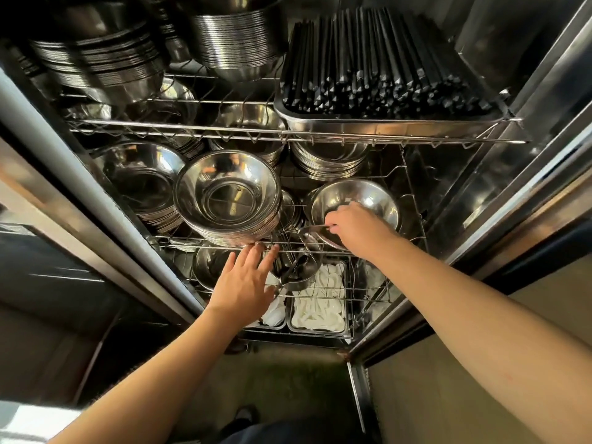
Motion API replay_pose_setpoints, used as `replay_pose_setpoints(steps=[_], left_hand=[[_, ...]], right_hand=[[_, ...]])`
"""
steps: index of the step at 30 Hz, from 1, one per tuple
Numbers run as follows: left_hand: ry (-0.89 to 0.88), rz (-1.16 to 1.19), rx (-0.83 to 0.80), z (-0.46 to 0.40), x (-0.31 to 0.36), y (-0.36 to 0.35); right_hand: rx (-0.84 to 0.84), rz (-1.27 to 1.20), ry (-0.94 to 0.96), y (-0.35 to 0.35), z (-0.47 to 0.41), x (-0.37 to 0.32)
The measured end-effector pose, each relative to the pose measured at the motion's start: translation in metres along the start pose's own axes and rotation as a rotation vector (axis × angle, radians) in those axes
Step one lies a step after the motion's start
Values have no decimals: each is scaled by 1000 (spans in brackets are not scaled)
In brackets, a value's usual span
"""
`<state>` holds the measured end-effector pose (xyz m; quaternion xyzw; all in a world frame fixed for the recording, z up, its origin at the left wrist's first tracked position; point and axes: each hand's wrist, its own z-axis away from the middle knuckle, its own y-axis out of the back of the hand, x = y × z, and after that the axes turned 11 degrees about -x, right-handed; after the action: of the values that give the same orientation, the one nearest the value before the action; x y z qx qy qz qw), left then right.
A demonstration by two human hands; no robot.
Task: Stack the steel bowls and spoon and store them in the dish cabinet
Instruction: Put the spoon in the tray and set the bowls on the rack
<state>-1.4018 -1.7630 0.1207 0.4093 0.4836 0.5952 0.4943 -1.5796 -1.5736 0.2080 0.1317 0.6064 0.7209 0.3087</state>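
The dish cabinet stands open with wire shelves (288, 136). A tall stack of steel bowls (229, 197) sits on the middle shelf. To its right lies a single steel bowl (358, 200). My right hand (355, 229) reaches over that bowl's near rim and pinches a thin steel spoon handle (315, 226). My left hand (246, 280) is spread, fingers apart, at the front wire of the middle shelf, beside a small steel container (298, 270) holding utensils. It grips nothing.
A steel tray of black chopsticks (378, 75) fills the upper right shelf. More bowl stacks (105, 59) stand upper left and behind. White cloths lie in trays (320, 302) on the bottom shelf. The cabinet door frame (480, 219) is at right.
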Motion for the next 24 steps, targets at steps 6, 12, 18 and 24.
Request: replay_pose_setpoints(steps=[6,12,18,24], left_hand=[[7,17,12,-1,3,-3],[3,23,20,-3,1,-6],[9,-8,23,-6,-2,-8],[-10,-73,61,-5,-3,-4]], right_hand=[[334,-145,131,10,32,-23],[481,-245,385,-7,71,-55],[390,-222,555,-68,86,-63],[254,-210,486,-112,67,-48]])
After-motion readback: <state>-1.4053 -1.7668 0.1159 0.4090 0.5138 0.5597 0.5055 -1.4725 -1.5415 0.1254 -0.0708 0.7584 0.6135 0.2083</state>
